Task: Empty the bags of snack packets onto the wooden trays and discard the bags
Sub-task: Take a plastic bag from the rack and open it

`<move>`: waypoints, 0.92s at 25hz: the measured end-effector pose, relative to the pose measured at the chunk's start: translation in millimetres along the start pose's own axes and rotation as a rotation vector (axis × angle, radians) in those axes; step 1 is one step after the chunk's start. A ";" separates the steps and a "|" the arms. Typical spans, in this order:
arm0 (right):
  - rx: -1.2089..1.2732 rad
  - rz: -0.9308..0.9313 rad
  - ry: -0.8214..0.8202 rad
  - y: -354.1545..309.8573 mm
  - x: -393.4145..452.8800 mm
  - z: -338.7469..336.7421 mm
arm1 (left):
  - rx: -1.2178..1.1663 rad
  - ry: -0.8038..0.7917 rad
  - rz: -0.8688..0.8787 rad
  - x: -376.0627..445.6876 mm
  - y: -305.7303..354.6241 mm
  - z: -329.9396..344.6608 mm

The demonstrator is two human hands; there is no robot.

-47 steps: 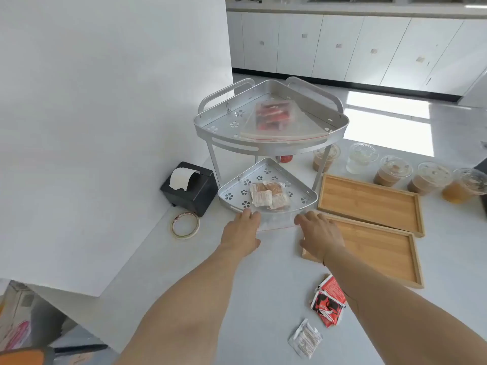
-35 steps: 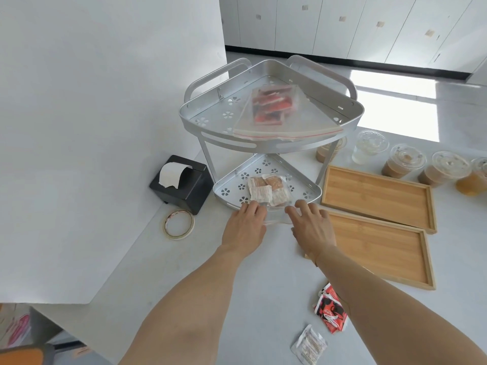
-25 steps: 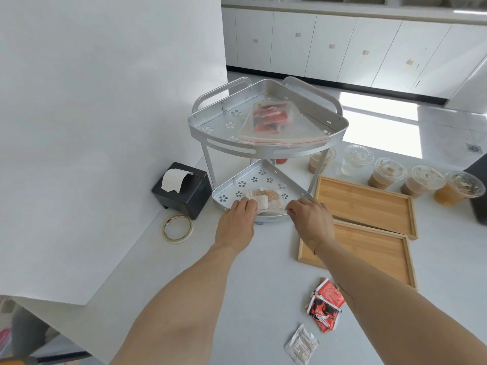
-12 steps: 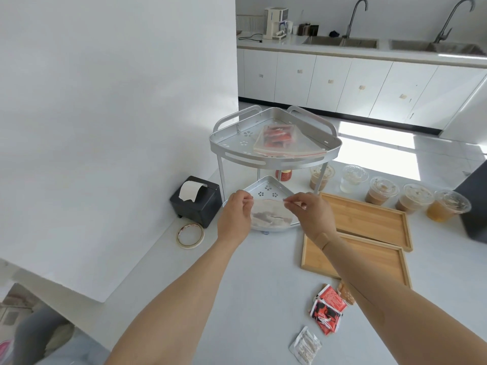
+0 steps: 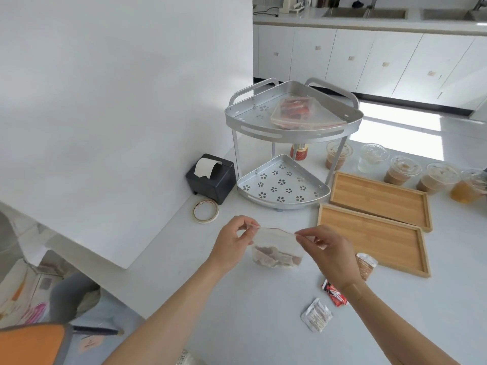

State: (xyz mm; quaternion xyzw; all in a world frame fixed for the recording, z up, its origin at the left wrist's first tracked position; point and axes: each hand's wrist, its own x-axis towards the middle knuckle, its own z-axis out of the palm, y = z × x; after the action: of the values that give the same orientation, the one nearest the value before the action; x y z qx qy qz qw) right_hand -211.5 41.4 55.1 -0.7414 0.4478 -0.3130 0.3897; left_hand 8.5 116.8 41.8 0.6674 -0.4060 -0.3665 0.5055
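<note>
A clear zip bag (image 5: 276, 250) with pale snack packets in its bottom hangs above the white table. My left hand (image 5: 232, 242) pinches its top left corner and my right hand (image 5: 329, 248) pinches its top right corner. A second clear bag with red packets (image 5: 297, 111) lies on the top shelf of the metal corner rack (image 5: 290, 133). The rack's lower shelf (image 5: 282, 183) holds nothing. Two bare wooden trays lie to the right, the near tray (image 5: 369, 233) and the far tray (image 5: 376, 196).
Loose packets lie near my right forearm: a red one (image 5: 333, 295), a white one (image 5: 316, 314) and a brown one (image 5: 366, 264). A black tissue box (image 5: 210, 177) and a tape roll (image 5: 205, 210) sit left of the rack. Several lidded drink cups (image 5: 403, 169) stand behind the trays.
Both hands took the bag of pale packets off the rack's lower shelf and drew it toward me; it now hangs by its top corners over the table.
</note>
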 end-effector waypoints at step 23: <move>-0.431 -0.376 0.138 -11.3 -55.9 57.1 | -0.234 -0.030 -0.472 -56.4 15.1 21.3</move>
State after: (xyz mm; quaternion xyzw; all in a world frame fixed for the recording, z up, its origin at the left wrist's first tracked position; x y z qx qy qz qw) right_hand -182.8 112.4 29.8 -0.8541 0.3839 -0.3271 0.1269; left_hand -35.9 157.9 56.2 0.6753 -0.2012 -0.5284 0.4736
